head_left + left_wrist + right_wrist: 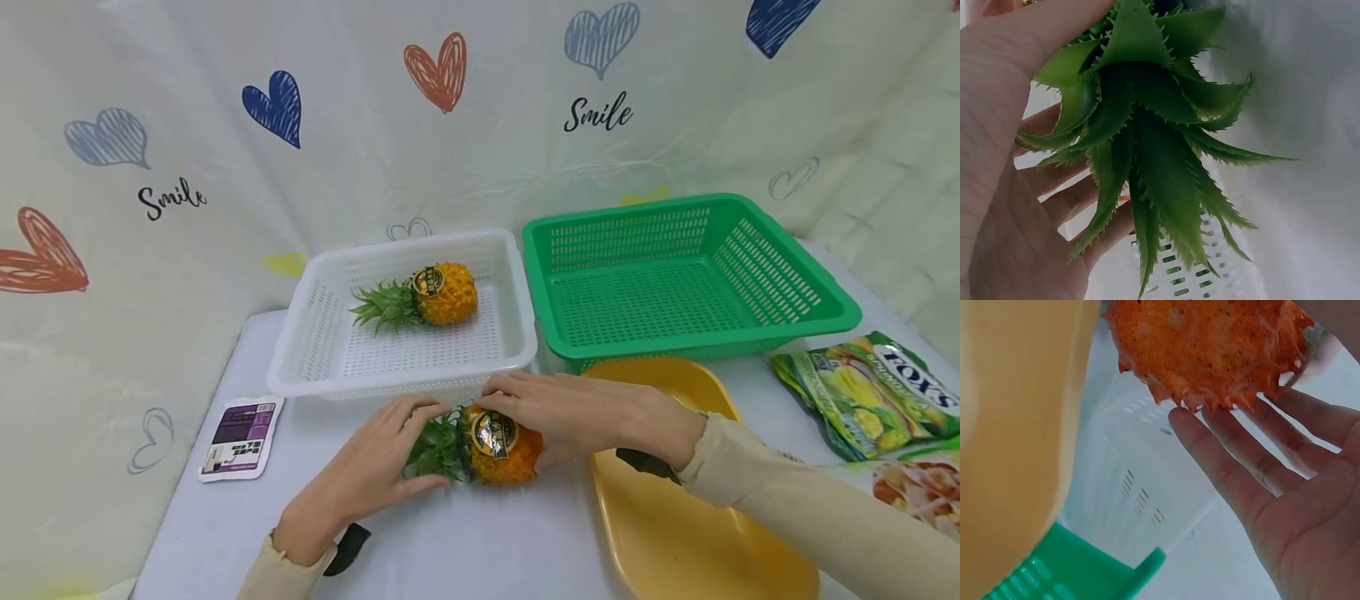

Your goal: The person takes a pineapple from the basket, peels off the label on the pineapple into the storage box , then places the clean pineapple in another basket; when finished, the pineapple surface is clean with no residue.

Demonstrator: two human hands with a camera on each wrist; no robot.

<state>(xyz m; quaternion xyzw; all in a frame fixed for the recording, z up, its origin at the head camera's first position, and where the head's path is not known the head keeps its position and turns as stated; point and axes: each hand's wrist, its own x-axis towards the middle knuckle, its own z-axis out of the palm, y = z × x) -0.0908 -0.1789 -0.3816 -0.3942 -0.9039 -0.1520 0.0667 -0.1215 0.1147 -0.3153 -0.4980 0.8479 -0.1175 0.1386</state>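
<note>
A small pineapple (504, 468) with an orange body and a black-and-gold label lies on its side on the white table, its green crown pointing left. Around the crown (1154, 137) curves my left hand (372, 457), thumb on the near side and fingers beyond the leaves. My right hand (573, 410) reaches over the fruit's right end. In the right wrist view its fairly straight, spread fingers (1229, 456) come right to the spiky orange skin (1204, 350). A second pineapple (453, 296) lies in the white basket (405, 383) just behind.
To the right of the white basket stands a green basket (705, 340). A yellow basin (675, 533) sits beneath my right forearm. A purple-and-white packet (240, 440) lies at left, a green Fox's bag (862, 400) and another food bag (922, 490) at right.
</note>
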